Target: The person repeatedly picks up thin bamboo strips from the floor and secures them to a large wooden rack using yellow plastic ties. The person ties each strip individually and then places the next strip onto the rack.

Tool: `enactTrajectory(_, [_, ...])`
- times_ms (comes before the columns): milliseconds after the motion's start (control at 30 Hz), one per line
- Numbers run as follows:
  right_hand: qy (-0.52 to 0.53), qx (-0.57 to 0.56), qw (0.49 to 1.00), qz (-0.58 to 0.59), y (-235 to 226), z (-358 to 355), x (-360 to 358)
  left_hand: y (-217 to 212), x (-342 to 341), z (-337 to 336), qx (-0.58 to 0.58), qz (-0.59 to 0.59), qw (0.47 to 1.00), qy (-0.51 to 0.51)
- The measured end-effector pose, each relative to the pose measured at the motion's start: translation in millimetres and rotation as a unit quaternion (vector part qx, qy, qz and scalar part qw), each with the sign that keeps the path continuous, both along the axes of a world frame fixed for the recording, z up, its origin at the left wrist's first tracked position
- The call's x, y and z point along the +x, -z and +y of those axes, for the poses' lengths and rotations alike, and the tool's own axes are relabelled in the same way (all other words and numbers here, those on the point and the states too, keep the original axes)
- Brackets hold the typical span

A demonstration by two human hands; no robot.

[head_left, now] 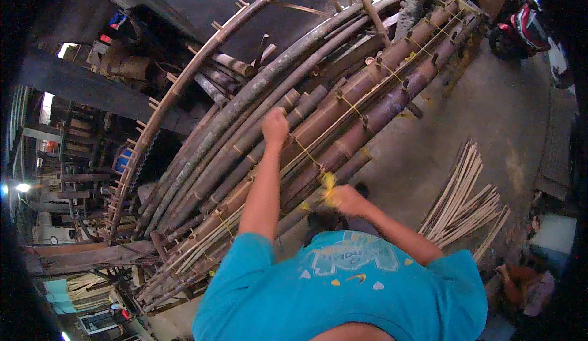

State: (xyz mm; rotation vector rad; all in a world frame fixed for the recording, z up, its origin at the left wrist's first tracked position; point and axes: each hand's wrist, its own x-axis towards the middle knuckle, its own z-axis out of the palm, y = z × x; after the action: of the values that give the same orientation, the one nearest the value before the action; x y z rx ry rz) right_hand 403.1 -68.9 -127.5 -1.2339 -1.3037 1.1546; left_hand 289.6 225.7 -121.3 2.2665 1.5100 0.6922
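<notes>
My right hand [350, 200] is closed on a bunched yellow string [328, 185] at the near side of two thick brown bamboo poles [331, 157]. The string reaches up to a lashing on the poles. Farther left, my left hand [275, 127] is a fist held above the poles; a strand seems to run from near it toward the lashing, but what it grips is hidden. Thin split strips [300, 155] lie lengthwise along the poles, tied across at intervals with string. Short pegs stick up from the poles.
More long bamboo poles [245, 105] lie behind, below a curved pole with pegs [177, 87]. Loose thin bamboo sticks [462, 200] lie on the concrete floor at right. A red motorcycle [520, 32] stands far right. A person [520, 286] is at lower right.
</notes>
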Motion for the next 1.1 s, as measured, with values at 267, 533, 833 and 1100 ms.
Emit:
enactTrajectory(267, [0.125,-0.298,0.816,0.480,12.0,-24.5,-78.2,-42.2,-97.3,-38.5,-0.064,0.033,0.997,0.031])
enactTrajectory(533, [0.317,-0.313,0.698,0.561,-18.3,19.6,-231.2,-33.5,-198.4,-173.2,-0.089,0.108,0.988,0.062])
enactTrajectory(833, [0.390,-0.073,0.736,0.549,-20.7,44.4,-206.9,-24.5,-191.6,-171.2,-0.050,0.082,0.995,0.022])
enactTrajectory(1100, [-0.094,-0.061,0.916,-0.384,-102.1,199.0,-207.7,-25.6,-204.0,-167.0,-0.125,0.153,0.980,0.005])
